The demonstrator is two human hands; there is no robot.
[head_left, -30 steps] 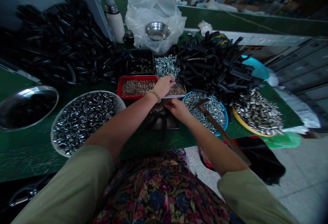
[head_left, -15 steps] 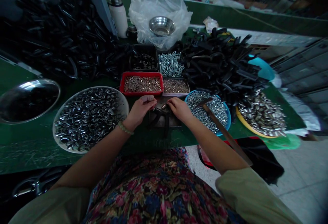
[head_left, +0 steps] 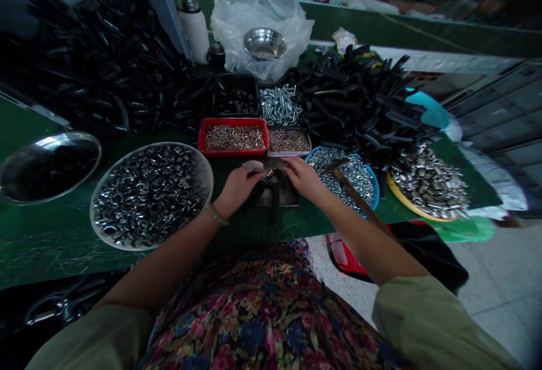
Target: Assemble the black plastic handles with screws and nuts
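Workbench (head_left: 25,246): green. Forked part (head_left: 275,200) amid the hands: black, with a silvery metal piece (head_left: 270,173). Tray (head_left: 235,154) of pins: red; pins (head_left: 235,137), coppery. Basin (head_left: 376,189) of nuts: blue; nuts (head_left: 358,175), silver. Basin (head_left: 402,203), far right: yellow. Hammer handle (head_left: 350,190): brown. Apron (head_left: 254,313): dark, floral, in pinks, reds, blues. Sleeves (head_left: 436,313): olive. Bracelet (head_left: 217,215): pale green. Flask (head_left: 195,37): whitish.
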